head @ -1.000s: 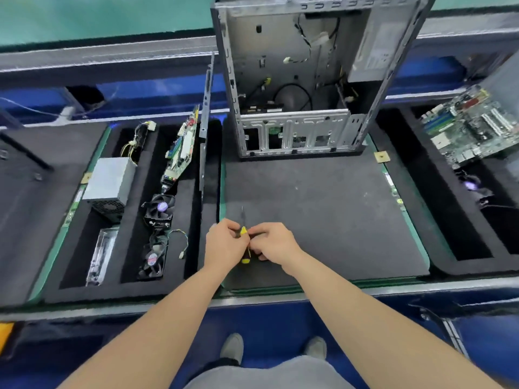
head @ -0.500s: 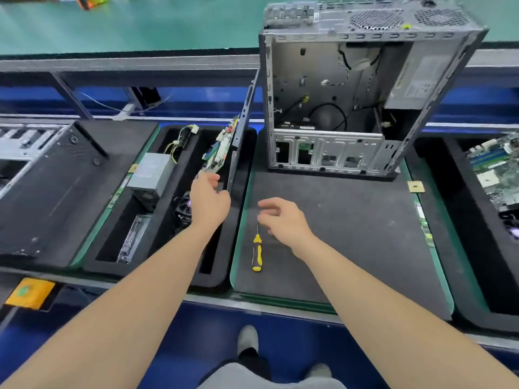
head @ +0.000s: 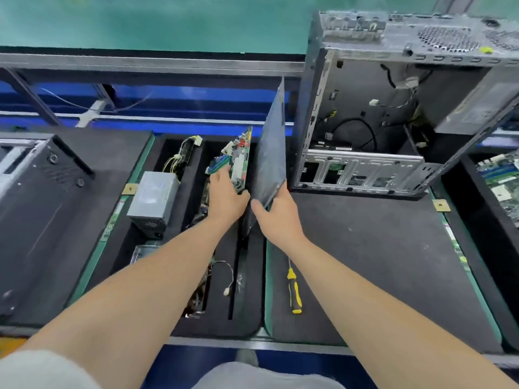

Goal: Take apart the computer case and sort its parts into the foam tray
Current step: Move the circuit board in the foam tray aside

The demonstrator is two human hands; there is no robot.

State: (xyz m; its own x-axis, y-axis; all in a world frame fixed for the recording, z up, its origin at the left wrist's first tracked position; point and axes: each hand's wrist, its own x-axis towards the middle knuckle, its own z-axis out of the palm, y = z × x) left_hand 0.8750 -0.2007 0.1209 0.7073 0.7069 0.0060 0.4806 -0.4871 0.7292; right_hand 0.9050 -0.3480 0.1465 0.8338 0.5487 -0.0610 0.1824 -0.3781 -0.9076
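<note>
The open metal computer case (head: 365,169) stands upright at the back of the black work mat (head: 379,262). A dark grey side panel (head: 271,147) stands on edge, tilted, over the narrow slot at the right side of the black foam tray (head: 250,310). My left hand (head: 226,197) grips the panel's near left edge, its fingers against a green circuit board (head: 238,158) leaning in the tray. The panel's near lower corner is held by my right hand (head: 278,214), thumb on the front face.
A grey power supply (head: 154,197), cables and fans lie in the tray's left compartments. A yellow-and-black screwdriver (head: 293,290) lies on the mat near its left edge. Another black case (head: 42,206) sits at far left, and a second tray with a board (head: 500,178) at far right.
Both hands let go of the screwdriver, which now lies on the mat. They moved up to the side panel and took hold of it; the panel now tilts more.
</note>
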